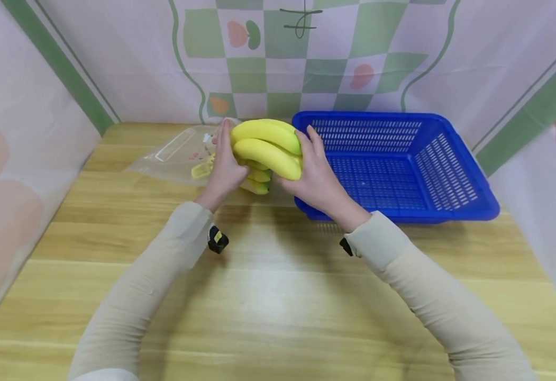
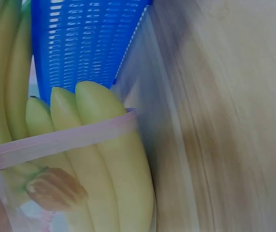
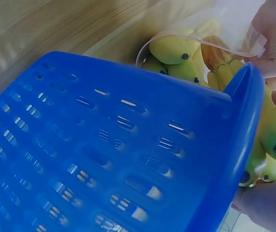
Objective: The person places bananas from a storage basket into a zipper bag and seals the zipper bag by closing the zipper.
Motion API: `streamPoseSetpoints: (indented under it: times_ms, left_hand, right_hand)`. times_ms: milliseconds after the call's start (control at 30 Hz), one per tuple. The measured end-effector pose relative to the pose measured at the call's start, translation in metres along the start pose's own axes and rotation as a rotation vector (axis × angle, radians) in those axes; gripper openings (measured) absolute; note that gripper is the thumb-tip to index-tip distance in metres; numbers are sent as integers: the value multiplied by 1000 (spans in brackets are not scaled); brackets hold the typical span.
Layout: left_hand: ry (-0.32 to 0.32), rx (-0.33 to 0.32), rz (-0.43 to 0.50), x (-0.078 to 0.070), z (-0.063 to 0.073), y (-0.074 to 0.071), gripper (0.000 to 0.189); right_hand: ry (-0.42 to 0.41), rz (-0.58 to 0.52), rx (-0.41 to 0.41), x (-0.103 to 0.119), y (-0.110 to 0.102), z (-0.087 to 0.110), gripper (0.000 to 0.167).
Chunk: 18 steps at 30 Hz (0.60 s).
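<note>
At the far left of your wooden tabletop [image 1: 268, 296] lies one clear zip bag [image 1: 175, 153] with a pale pink band along its mouth. Next comes your left hand [image 1: 224, 169], its fingers upright against the left end of the upper banana bunch [image 1: 265, 151] and its thumb low in front, gripping it. You can count at least three bananas in that bunch, which you hold up between both hands, outside the bag and just left of the basket.

Below it sits a second one, the bagged banana bunch [image 2: 99, 164]; your left wrist view shows three bananas there, with their tips poking out past the band and a brown stem inside the bag. Whether your left hand also pinches the bag, you cannot tell.

Further right, your right hand [image 1: 318, 174] grips the other end of the upper bunch, thumb in front and fingers behind. To its right stands one blue plastic basket [image 1: 489, 206] with slotted walls; whether the bananas touch its rim, you cannot tell. You wear two pale sleeves [image 1: 163, 264], and one checkered cloth [image 1: 282, 76] hangs behind everything.
</note>
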<state>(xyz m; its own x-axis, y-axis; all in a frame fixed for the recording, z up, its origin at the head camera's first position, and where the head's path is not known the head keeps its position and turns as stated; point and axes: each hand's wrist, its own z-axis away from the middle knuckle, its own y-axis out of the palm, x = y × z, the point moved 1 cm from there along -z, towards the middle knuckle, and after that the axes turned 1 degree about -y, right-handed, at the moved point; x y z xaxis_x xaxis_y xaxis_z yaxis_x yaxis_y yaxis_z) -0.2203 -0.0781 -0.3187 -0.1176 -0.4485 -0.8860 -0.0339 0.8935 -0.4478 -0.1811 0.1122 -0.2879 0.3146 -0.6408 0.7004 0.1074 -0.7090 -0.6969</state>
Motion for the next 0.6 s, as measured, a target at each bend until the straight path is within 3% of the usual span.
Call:
streamPoseSetpoints:
  times_ms: [367,600]
  left_hand:
    - [12,30,52,-5,1,-6,106]
    - [28,57,30,-7,2,-5,106]
  right_hand:
    - [36,1,17,-8,-1,-5,90]
    - [-51,136,-31,-9,2,-6,85]
